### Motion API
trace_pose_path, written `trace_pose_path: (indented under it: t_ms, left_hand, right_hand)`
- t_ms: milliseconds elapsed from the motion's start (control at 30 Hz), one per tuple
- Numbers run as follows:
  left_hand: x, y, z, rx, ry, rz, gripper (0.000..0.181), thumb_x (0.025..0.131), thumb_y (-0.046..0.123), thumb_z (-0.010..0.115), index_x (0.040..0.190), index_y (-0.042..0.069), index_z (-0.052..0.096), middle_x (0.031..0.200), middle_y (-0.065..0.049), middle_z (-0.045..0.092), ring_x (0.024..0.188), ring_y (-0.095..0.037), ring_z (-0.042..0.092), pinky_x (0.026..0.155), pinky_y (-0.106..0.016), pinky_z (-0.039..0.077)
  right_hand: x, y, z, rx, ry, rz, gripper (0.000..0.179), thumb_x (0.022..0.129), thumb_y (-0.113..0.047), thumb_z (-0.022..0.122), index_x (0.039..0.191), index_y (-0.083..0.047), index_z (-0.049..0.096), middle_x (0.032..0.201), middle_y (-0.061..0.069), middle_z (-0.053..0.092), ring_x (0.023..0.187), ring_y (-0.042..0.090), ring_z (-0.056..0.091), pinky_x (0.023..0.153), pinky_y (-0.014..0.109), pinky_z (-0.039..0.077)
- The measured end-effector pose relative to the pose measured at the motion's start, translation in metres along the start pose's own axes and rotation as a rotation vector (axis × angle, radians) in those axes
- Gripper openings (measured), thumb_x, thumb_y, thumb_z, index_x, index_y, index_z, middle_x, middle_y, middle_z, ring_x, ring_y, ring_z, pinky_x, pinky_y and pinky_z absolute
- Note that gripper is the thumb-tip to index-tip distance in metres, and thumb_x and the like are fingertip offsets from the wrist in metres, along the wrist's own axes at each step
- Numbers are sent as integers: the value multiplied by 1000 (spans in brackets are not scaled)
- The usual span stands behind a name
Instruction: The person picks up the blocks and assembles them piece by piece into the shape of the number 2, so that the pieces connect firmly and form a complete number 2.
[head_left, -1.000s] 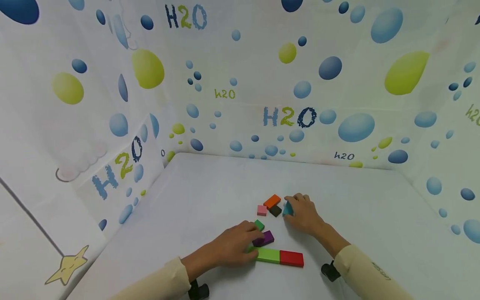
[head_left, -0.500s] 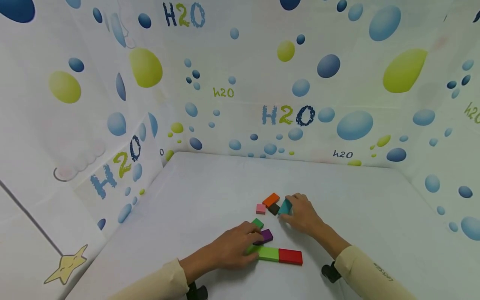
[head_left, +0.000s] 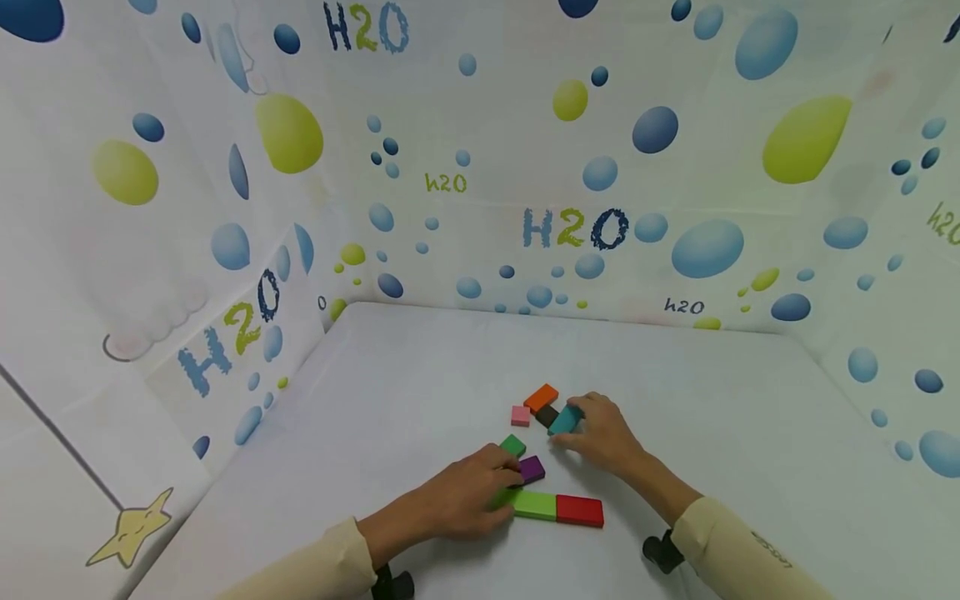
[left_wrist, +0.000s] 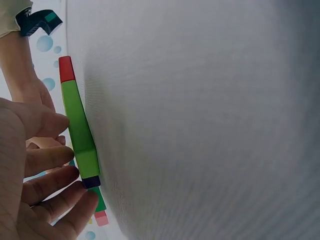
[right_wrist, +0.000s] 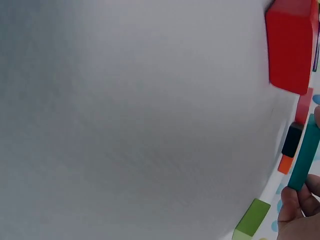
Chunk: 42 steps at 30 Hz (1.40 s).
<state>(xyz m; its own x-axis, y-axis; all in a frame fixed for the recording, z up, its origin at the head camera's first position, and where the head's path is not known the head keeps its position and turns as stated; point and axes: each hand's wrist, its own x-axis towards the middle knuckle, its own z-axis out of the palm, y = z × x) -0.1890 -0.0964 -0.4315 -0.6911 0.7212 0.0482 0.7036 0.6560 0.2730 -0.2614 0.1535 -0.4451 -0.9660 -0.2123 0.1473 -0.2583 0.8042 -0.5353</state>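
The right hand (head_left: 607, 433) pinches the teal block (head_left: 565, 419) between thumb and fingers, at ten o'clock from the palm; the block's long axis runs from one to seven o'clock in the head view. Close at nine o'clock sits the dark block (head_left: 547, 415), contact unclear. At seven lies the purple block (head_left: 532, 470); at six, farther off, the light green block (head_left: 535, 505) and red block (head_left: 581, 511) join end to end along nine to three. The left hand (head_left: 468, 492), loose-fingered over the green end, has the teal block at two o'clock, so the right is nearer.
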Motion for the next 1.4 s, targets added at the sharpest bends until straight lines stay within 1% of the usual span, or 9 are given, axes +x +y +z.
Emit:
trace_pose_path:
  t_ms: [167, 267, 400, 600, 833, 1067, 1400]
  left_hand:
    - [2, 0, -1, 11, -17, -12, 38, 95, 27, 68, 130, 12, 69, 135, 1, 58, 125, -12, 50, 103, -30, 49]
    - [2, 1, -2, 21, -26, -17, 38, 95, 28, 69, 130, 12, 69, 135, 1, 57, 126, -12, 50, 103, -31, 49]
    - [2, 2, -2, 25, -25, -17, 38, 95, 27, 69, 130, 12, 69, 135, 0, 58, 126, -13, 50, 103, -31, 49]
    - [3, 2, -2, 16, -15, -6, 36, 95, 25, 69, 129, 12, 70, 135, 0, 58, 125, -12, 50, 103, -30, 49]
    - [4, 2, -2, 8, -11, -4, 35, 94, 24, 70, 127, 12, 71, 133, 0, 59, 123, -11, 51, 101, -28, 49]
    - [4, 2, -2, 12, 7, 7, 35, 93, 24, 71, 126, 12, 71, 133, -1, 59, 123, -12, 51, 100, -29, 50]
    - [2, 3, -3, -6, -2, -7, 34, 93, 23, 71, 124, 12, 72, 132, -1, 59, 122, -12, 51, 99, -28, 51]
  right_hand:
    - [-3, -3, 2, 113, -9, 27, 65, 77, -31, 89, 130, -1, 64, 117, 10, 64, 103, 25, 58, 88, 41, 57]
    - [-4, -3, 4, 146, -13, 45, 66, 76, -31, 90, 129, -1, 64, 116, 8, 64, 103, 24, 57, 88, 40, 57]
    - [-6, -4, 5, 158, -13, 58, 65, 75, -31, 91, 127, -2, 65, 115, 7, 64, 103, 23, 58, 88, 40, 57]
    - [-10, -6, 5, 139, -51, 76, 66, 73, -31, 92, 126, -3, 65, 114, 6, 64, 103, 22, 57, 88, 40, 57]
    - [-14, -5, 9, 111, -89, 51, 66, 73, -32, 92, 127, -4, 66, 117, 7, 64, 103, 21, 56, 88, 39, 57]
    - [-17, -5, 11, 91, -96, 42, 67, 74, -31, 91, 129, -3, 65, 120, 8, 63, 103, 21, 55, 89, 39, 57]
    - [-19, -10, 11, 68, -110, 28, 69, 73, -33, 92, 128, -3, 65, 120, 8, 64, 103, 20, 55, 89, 37, 57]
